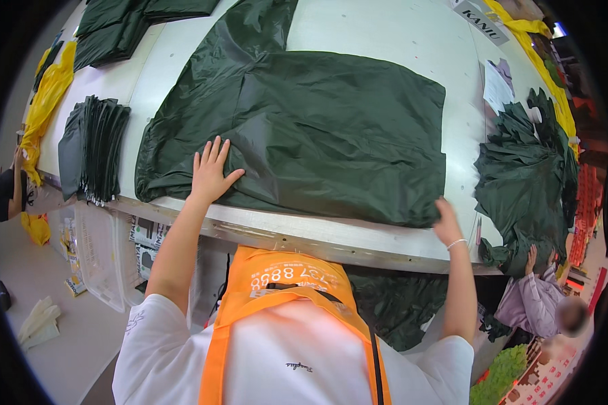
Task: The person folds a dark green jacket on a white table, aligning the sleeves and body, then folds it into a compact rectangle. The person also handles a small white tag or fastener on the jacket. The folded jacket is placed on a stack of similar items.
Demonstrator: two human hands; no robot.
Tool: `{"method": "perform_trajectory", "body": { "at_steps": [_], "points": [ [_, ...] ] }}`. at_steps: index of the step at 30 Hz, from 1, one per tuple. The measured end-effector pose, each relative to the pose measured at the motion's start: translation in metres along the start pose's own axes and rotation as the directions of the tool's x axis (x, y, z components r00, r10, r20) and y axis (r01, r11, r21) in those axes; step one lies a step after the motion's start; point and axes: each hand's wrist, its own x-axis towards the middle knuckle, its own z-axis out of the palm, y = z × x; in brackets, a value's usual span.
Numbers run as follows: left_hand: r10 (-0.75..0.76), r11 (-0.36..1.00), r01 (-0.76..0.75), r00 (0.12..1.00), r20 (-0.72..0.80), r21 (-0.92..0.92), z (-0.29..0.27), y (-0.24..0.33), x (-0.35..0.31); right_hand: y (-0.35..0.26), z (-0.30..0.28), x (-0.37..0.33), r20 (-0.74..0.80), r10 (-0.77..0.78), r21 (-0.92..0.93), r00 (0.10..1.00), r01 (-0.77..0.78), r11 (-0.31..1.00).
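A dark green garment (331, 108) of thin, shiny cloth lies spread on the white table, with a long sleeve-like part running toward the far side. Its lower edge lies along the table's near edge, and shallow wrinkles cross it. My left hand (213, 172) rests flat on the cloth left of the middle, fingers spread. At the garment's near right corner, my right hand (446, 223) has its fingers curled at the edge of the cloth, pinching it; the fingertips are partly hidden.
A stack of folded dark green pieces (96, 148) stands at the left, with flat folded bundles (115, 30) farther back. A crumpled green heap (520, 162) lies at the right, where another person (537, 297) handles it. Below the table's edge (304, 246) is a clear plastic crate (98, 250).
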Motion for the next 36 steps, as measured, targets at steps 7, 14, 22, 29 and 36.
{"method": "perform_trajectory", "body": {
  "at_steps": [7,14,22,29,36],
  "points": [
    [0.369,0.907,-0.392,0.916,-0.157,-0.153,-0.049,0.045,0.025,-0.044,-0.004,0.031,0.257,0.454,0.649,0.853,-0.501,0.573],
    [0.3,0.951,-0.302,0.953,-0.039,-0.07,0.012,0.045,0.044,-0.016,0.013,0.043,-0.443,0.476,0.364,0.76,-0.333,0.87],
    [0.296,0.955,-0.296,0.954,0.053,-0.023,-0.009,0.023,0.028,-0.131,0.023,0.062,-0.156,-0.326,-0.355,0.932,0.255,0.899],
    [0.004,0.986,-0.077,0.896,-0.444,-0.148,-0.019,-0.058,0.131,-0.118,0.014,0.158,-0.261,-0.262,-0.279,0.929,0.188,0.942],
    [-0.586,0.782,0.582,0.808,0.055,-0.224,-0.018,-0.228,0.306,-0.156,-0.007,0.36,-0.114,-0.259,-0.523,0.959,0.164,0.837]
  ]
}}
